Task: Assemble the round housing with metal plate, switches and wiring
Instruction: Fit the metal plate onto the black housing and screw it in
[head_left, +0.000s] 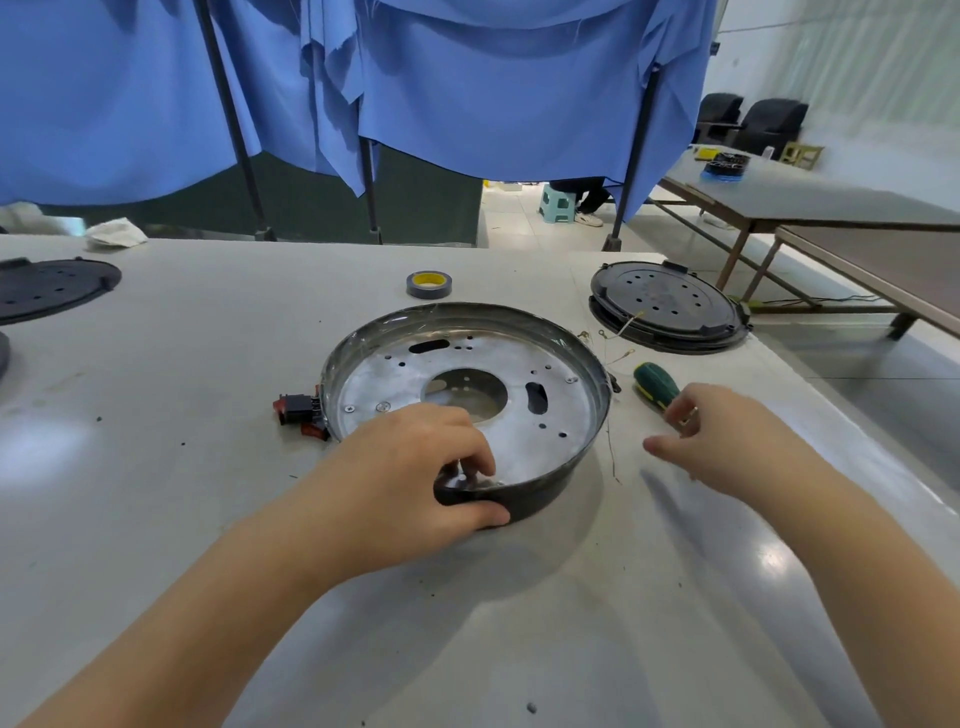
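L hand (415, 467) clamped on near rim of round housing (467, 405): thumb outside on the dark wall, fingers curled over the rim to the inside. Steadying it on the counter (208, 519), by the look.

R hand (727, 441) off to the right of the housing, low over the counter, holding nothing; fingers loosely bent, thumb pointing back toward the housing. Fingertips just beside the handle of the green/yellow screwdriver (657, 387); contact can't be told.

Housing sits mid-counter, open side up. Metal plate (519, 431) already seated flat in the bottom, w/ a few screw heads showing near the left and right edges. Other holes look empty, so fastening prob. partial.

Switches (298, 413), red/black, at housing's left outer wall; whether they are mounted through the wall or only lying against it, can't tell.

Wiring (613, 338): thin leads w/ ring terminals lying loose on counter right of housing, one strand trailing down the near-right side. Not routed inside, nothing visibly connected.

Judgement: plate stage mostly done; remaining = finish screws, confirm switches, route + connect wiring.

Further out: tape roll (428, 284) behind housing, black perforated lid (667, 306) right rear.
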